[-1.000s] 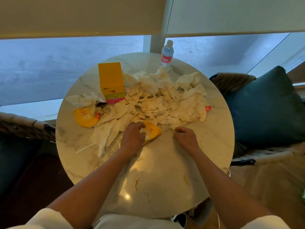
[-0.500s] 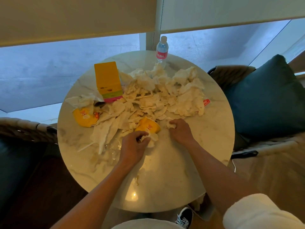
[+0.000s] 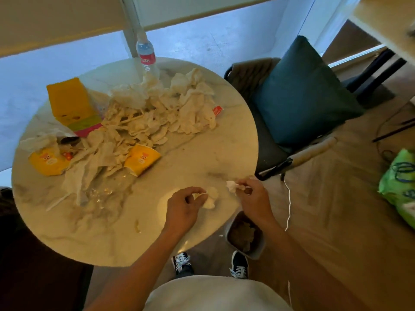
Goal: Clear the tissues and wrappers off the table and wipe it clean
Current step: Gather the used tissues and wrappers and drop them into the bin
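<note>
A heap of crumpled white tissues (image 3: pixel 157 115) covers the far half of the round marble table (image 3: pixel 197 158). Two yellow wrappers lie among them, one (image 3: pixel 141 159) near the middle and another (image 3: pixel 48 163) at the left. A small red wrapper (image 3: pixel 217 110) sits at the heap's right edge. My left hand (image 3: pixel 183 208) pinches a white tissue wad (image 3: pixel 211 198) above the table's near right part. My right hand (image 3: pixel 253 198) holds a smaller tissue scrap (image 3: pixel 232 186) at the table's right rim, above a grey bin (image 3: pixel 246 236) on the floor.
A yellow tissue box (image 3: pixel 71 104) stands at the back left and a water bottle (image 3: pixel 146 56) at the far edge. A chair with a teal cushion (image 3: pixel 303 93) is at the right. A green bag (image 3: pixel 402 185) lies on the wooden floor. My shoes (image 3: pixel 182 262) are below the table.
Both hands have pulled back from the heap toward the near right rim, each carrying a piece of tissue. The view has swung right, bringing the bin and the floor into sight.
</note>
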A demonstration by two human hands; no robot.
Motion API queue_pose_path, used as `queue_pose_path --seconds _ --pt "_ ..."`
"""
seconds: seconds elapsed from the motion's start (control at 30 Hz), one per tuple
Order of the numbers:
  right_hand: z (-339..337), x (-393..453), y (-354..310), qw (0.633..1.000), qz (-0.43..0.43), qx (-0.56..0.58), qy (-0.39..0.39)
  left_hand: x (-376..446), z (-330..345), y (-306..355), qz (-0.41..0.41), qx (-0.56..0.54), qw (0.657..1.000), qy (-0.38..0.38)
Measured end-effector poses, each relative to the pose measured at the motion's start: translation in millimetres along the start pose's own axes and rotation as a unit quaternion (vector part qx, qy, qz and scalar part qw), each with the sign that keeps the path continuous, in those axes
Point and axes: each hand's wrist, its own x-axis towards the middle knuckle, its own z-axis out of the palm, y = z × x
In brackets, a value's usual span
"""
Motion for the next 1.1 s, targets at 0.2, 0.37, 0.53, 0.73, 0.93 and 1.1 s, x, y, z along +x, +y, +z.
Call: queue_pose_path --seconds 0.2,0.37,0.53,0.73,0.93,1.1 --pt "-66 -39 94 0.993 0.111 0.031 0.019 -34 79 13 -0.007 -0.01 0.997 -0.082" --pt "-100 -74 158 0.982 0.179 0.059 0.015 -53 150 9 -0.027 0.057 0.986 -0.157" --pt "-109 -98 217 0.973 0.229 0.034 -0.017 -50 218 -15 -0.052 0.122 0.956 -0.262" --pt "-101 -100 278 0.964 0.263 0.028 -0.041 -33 294 -62 -0.126 0.2 0.913 -0.331" --pt "-81 -79 328 0.953 0.292 0.034 -0.07 -31 328 -115 -0.152 0.218 0.903 -0.338" --pt "-55 -60 349 0.946 0.308 0.016 -0.099 -41 318 -146 -0.211 0.224 0.889 -0.338"
